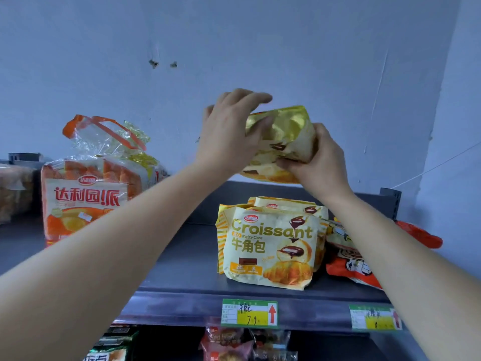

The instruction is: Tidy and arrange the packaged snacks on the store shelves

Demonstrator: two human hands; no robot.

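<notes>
One camera only, worn on the head, faces straight at the grey shelf (pixel 182 256) and the pale wall (pixel 260 35) behind it, near enough for outstretched arms to reach over the shelf. It sees the shelf's top from slightly above, with a strip of the lower tier (pixel 169 345) beneath. The left hand (pixel 229 131) and right hand (pixel 320 155) meet on a packet (pixel 283 131) mid-frame, above the shelf.
</notes>
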